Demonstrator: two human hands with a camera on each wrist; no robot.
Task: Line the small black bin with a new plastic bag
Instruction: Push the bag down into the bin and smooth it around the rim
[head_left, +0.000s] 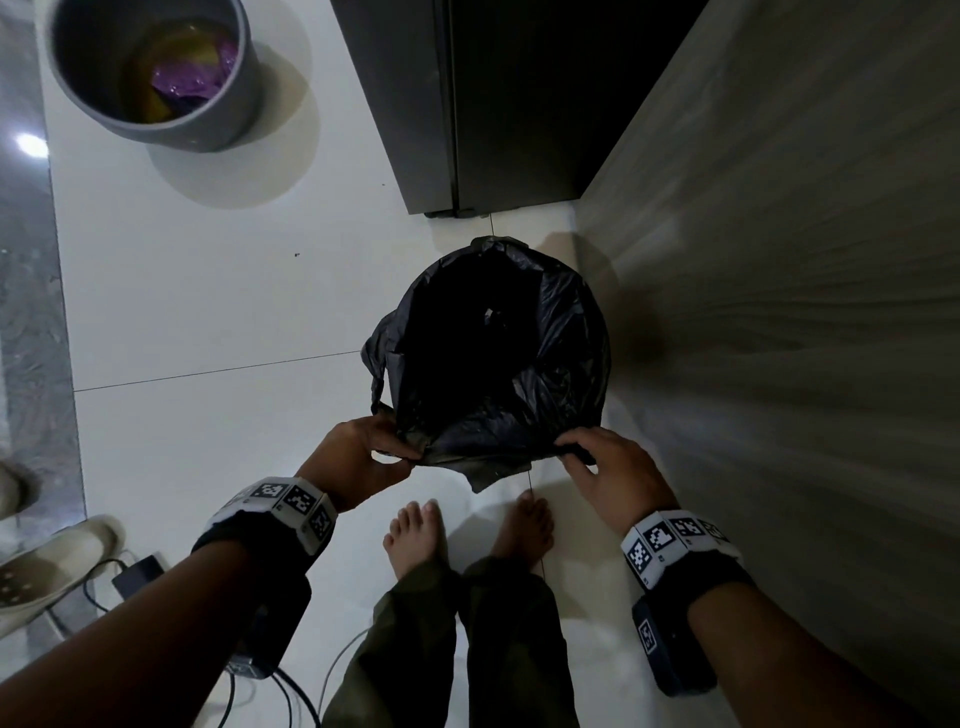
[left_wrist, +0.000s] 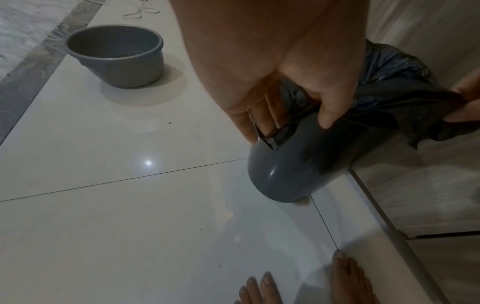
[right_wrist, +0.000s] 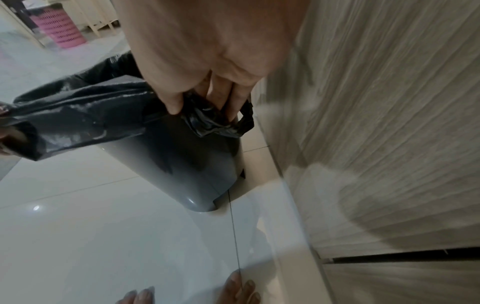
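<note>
A black plastic bag (head_left: 550, 364) hangs open inside the small dark bin (left_wrist: 293, 174), which stands on the white floor beside a wooden panel. In the head view the bag's mouth spreads over the rim and hides the bin. My left hand (head_left: 384, 447) pinches the near left edge of the bag (left_wrist: 280, 135) against the bin's wall. My right hand (head_left: 582, 449) grips the near right edge, with a bunched fold of plastic (right_wrist: 215, 121) between thumb and fingers over the bin (right_wrist: 187, 168).
A second grey bin (head_left: 156, 73) with purple and yellow waste stands at the far left. A dark appliance (head_left: 498, 104) rises behind, the wooden panel (head_left: 779, 312) to the right. My bare feet (head_left: 415, 535), cables and a sandal (head_left: 47, 566) lie near me.
</note>
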